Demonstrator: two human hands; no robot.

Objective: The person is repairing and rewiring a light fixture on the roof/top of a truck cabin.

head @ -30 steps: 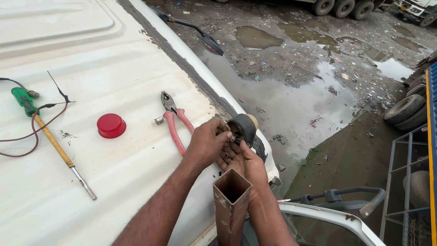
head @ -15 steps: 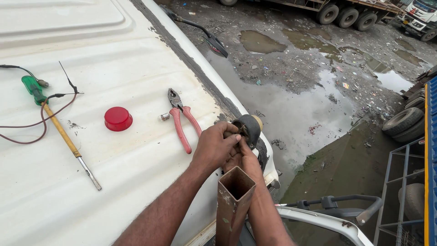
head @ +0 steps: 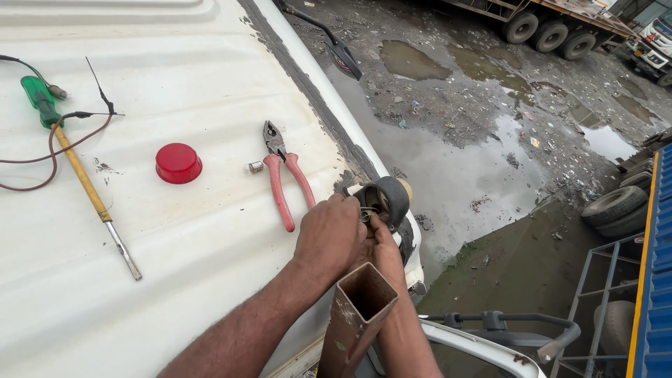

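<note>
My left hand [head: 329, 234] and my right hand [head: 381, 248] are pressed together at the edge of a white vehicle roof [head: 175, 231], fingers working inside a round black lamp housing [head: 386, 199] fixed there. What the fingertips pinch is hidden. Red-handled pliers [head: 283, 178] lie on the roof just left of my left hand, with a small metal piece [head: 255, 166] beside their jaws. A red round lens cap [head: 178, 163] sits further left.
A long screwdriver with a green handle [head: 73, 168] and thin dark wires [head: 56, 136] lie at the roof's left. A rusty square tube [head: 357, 311] stands up between my forearms. Far below are muddy ground with puddles [head: 448, 168], stacked tyres [head: 616, 206] and parked trucks [head: 553, 28].
My view has shifted slightly, so the tools appear a little further right and lower. Both hands stay at the lamp housing with only small finger movements.
</note>
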